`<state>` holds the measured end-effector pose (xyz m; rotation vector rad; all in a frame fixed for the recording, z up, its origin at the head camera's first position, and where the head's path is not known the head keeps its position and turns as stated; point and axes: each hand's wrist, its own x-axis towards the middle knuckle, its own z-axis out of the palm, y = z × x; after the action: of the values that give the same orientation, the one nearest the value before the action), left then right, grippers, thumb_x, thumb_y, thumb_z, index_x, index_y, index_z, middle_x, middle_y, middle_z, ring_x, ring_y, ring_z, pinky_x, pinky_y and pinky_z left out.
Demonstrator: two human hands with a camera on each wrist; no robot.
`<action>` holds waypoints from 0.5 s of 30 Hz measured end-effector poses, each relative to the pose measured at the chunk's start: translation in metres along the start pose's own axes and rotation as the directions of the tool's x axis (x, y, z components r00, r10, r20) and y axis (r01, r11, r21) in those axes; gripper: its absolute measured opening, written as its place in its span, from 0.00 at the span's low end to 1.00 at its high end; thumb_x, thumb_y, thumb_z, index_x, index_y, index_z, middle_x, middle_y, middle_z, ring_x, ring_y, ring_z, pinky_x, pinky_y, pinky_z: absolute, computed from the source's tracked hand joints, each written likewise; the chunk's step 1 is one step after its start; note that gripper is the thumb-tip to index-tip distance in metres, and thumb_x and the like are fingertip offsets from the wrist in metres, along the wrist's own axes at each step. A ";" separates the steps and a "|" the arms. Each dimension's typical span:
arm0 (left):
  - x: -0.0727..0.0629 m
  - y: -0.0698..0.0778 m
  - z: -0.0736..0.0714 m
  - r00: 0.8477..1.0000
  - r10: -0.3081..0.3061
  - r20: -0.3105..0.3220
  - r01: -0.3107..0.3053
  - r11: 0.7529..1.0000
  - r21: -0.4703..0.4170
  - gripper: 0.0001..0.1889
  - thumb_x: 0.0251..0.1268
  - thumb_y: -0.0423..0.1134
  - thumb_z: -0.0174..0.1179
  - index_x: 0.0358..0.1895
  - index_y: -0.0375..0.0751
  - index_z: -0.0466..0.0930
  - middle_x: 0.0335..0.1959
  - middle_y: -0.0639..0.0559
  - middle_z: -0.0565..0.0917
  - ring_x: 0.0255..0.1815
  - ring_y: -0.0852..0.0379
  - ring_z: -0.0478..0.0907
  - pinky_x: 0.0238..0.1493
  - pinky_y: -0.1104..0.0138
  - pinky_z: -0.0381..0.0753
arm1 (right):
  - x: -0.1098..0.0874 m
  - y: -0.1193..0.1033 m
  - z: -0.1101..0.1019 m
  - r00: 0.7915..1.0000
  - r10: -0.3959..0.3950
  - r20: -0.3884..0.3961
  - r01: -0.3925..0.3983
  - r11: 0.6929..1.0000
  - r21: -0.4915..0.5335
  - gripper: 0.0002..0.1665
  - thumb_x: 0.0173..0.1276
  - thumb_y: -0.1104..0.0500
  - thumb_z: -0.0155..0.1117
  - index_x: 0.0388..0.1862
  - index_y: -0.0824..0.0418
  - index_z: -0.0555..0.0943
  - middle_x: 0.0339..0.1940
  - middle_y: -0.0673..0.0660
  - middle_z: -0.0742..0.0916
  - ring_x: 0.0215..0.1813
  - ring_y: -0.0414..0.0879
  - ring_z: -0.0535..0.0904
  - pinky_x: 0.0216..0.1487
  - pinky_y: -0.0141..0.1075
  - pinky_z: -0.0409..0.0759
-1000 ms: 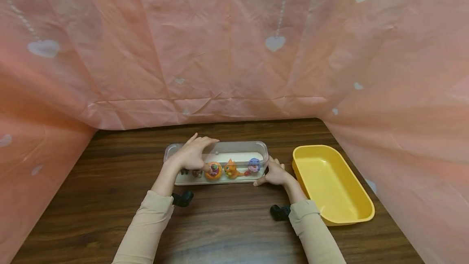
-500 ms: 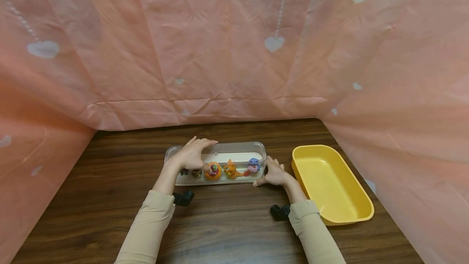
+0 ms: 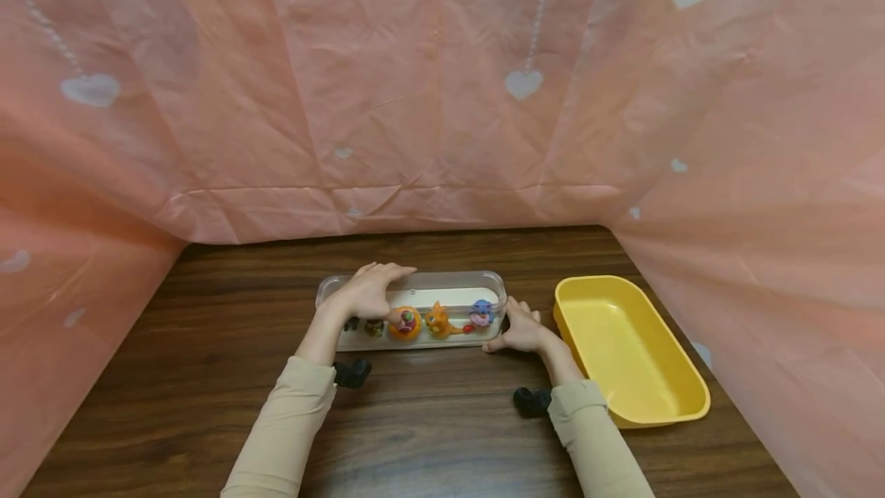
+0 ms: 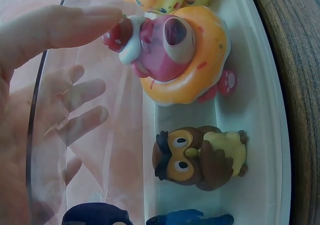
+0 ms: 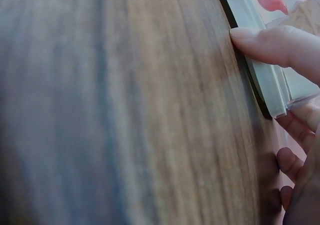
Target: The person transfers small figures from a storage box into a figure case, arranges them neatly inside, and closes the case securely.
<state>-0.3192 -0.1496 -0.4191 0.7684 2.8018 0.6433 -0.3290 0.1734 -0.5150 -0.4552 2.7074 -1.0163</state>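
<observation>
A long clear cover (image 3: 456,280) stands over a white base (image 3: 349,340), with several small figurines inside. My left hand (image 3: 362,294) spans the cover's left half, thumb at the front and fingers at the back. Through the plastic, the left wrist view shows a pink bear figurine (image 4: 170,47) in an orange doughnut ring, a brown owl figurine (image 4: 190,157) and a dark blue figurine (image 4: 97,215) cut off below. An orange dragon-like figurine (image 3: 437,320) and a blue-and-pink one (image 3: 482,313) sit further right. My right hand (image 3: 523,329) holds the right end, thumb on the base's front edge.
A yellow plastic tub (image 3: 629,352) stands on the brown wooden table (image 3: 429,421) to the right, close beside my right forearm. Pink cloth (image 3: 429,137) with white hearts hangs around the back and sides. A black wrist camera (image 3: 353,373) sits by each cuff.
The raised fingers of my left hand have come down slightly at the back of the cover. My right hand keeps its place. The head view shifts a little.
</observation>
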 end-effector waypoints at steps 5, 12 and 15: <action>0.001 0.001 0.001 1.000 -0.003 0.001 0.003 1.000 -0.006 0.48 0.47 0.45 0.76 0.74 0.44 0.63 0.70 0.44 0.69 0.73 0.42 0.60 0.74 0.47 0.42 | -0.001 0.000 -0.002 1.000 0.006 0.010 -0.006 1.000 -0.017 0.56 0.42 0.46 0.81 0.68 0.63 0.67 0.63 0.61 0.74 0.59 0.58 0.62 0.58 0.57 0.56; 0.003 0.004 -0.001 1.000 -0.004 0.009 0.003 1.000 0.024 0.49 0.46 0.45 0.76 0.75 0.43 0.61 0.71 0.43 0.67 0.74 0.42 0.59 0.75 0.46 0.38 | 0.000 -0.002 -0.006 0.999 0.020 0.028 -0.019 0.999 -0.026 0.57 0.43 0.46 0.81 0.68 0.66 0.66 0.63 0.64 0.74 0.60 0.61 0.63 0.60 0.59 0.55; 0.003 0.007 0.000 1.000 -0.021 0.012 0.020 0.999 0.049 0.51 0.47 0.46 0.76 0.76 0.44 0.59 0.73 0.44 0.64 0.75 0.42 0.56 0.73 0.43 0.30 | 0.001 -0.003 -0.009 0.998 0.040 0.038 -0.039 0.999 -0.030 0.56 0.42 0.45 0.82 0.66 0.66 0.67 0.61 0.64 0.75 0.61 0.60 0.64 0.61 0.59 0.56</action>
<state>-0.3186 -0.1426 -0.4165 0.7487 2.8196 0.5662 -0.3318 0.1761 -0.5061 -0.4207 2.6892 -0.9497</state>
